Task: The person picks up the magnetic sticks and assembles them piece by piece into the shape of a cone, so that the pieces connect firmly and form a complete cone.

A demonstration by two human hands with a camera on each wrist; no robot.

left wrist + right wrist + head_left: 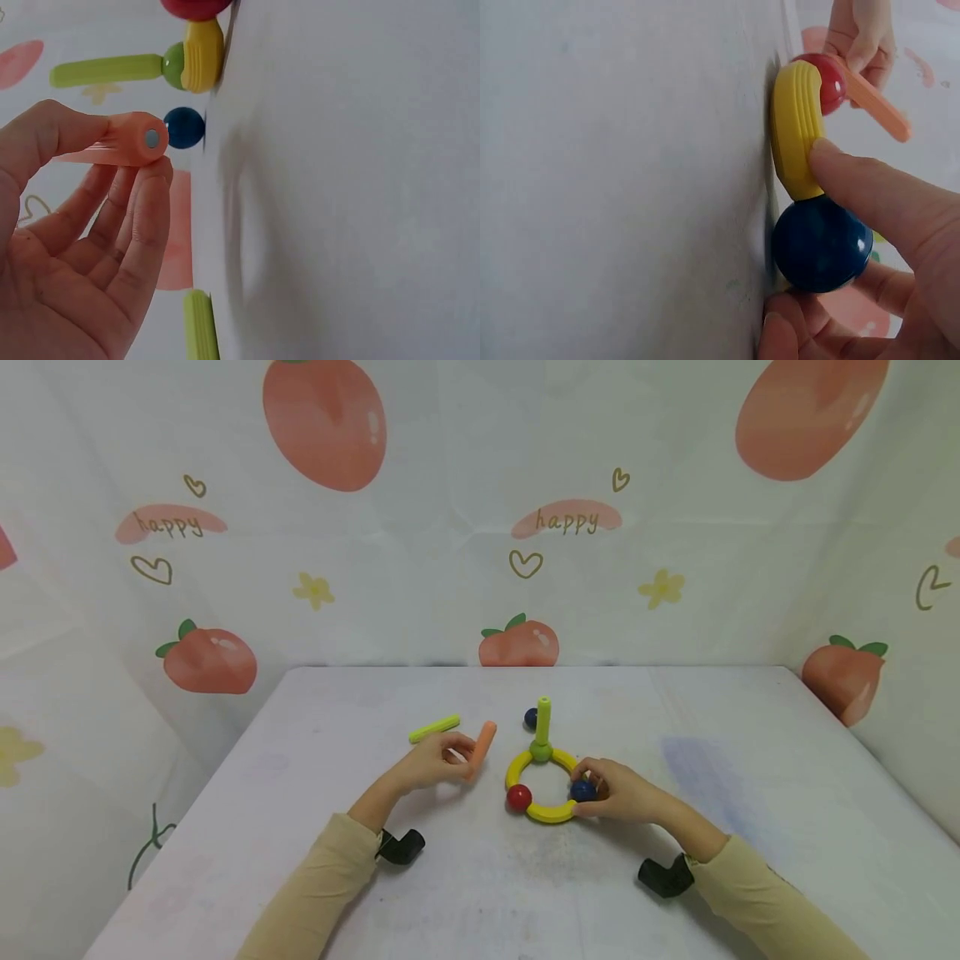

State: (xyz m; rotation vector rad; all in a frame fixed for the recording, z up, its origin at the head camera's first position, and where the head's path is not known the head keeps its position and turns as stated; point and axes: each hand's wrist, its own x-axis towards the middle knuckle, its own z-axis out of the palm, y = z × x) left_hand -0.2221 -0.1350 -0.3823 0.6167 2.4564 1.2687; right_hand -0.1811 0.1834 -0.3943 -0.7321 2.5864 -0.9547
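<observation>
My left hand point(432, 763) pinches an orange magnetic rod point(483, 747) between thumb and fingertips, tilted above the table. A grey metal disc shows at the end of the orange rod point(142, 140) in the left wrist view. To its right lies a ring of yellow curved rods point(550, 814), joined by a red ball point(518, 797), a blue ball point(582, 791) and a green ball point(541, 751). From the green ball a light-green rod point(543, 722) stands upright. My right hand point(624, 791) grips the ring around the blue ball, its thumb on a yellow curved rod point(796, 127).
Behind the upright rod sits a loose dark-blue ball point(531, 718). Another light-green rod point(435, 728) lies on the white table point(480, 893) just beyond my left hand. A printed fruit-patterned cloth point(420, 543) hangs at the table's back edge.
</observation>
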